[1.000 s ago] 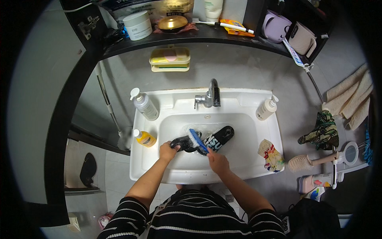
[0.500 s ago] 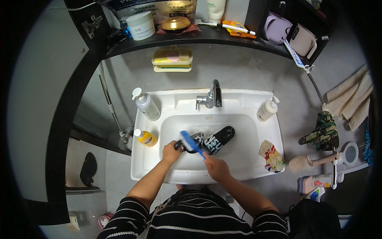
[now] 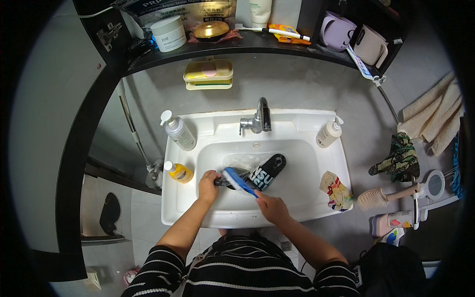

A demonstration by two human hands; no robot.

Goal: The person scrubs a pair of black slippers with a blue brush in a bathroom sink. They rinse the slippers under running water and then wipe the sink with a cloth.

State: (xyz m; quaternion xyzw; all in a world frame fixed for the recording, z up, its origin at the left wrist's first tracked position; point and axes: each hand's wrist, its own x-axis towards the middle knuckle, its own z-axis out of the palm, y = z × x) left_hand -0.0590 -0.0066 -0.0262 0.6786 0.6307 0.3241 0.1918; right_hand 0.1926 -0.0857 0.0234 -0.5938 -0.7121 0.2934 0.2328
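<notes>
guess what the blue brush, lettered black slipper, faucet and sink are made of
Blue brush: probably plastic, smooth and evenly coloured. Lettered black slipper: perhaps rubber or foam, by its smooth, rounded end. Faucet: likely chromed metal, showing mirror-like highlights. Sink: glossy white, probably ceramic, though resin could look alike.

Lettering on the black slipper [image 3: 268,172], the white jar [image 3: 169,35] and the large pouch [image 3: 190,13]

White washbasin [image 3: 297,198] on my remote feed.
I see a grey pump bottle [image 3: 181,134] and a white-capped yellow bottle [image 3: 181,173] on its left side, a cream pump bottle [image 3: 328,135] back right, a crumpled patterned cloth [image 3: 336,191] at right, the chrome faucet [image 3: 258,122] at the back, a black slide sandal [image 3: 271,171] lying inside.
</notes>
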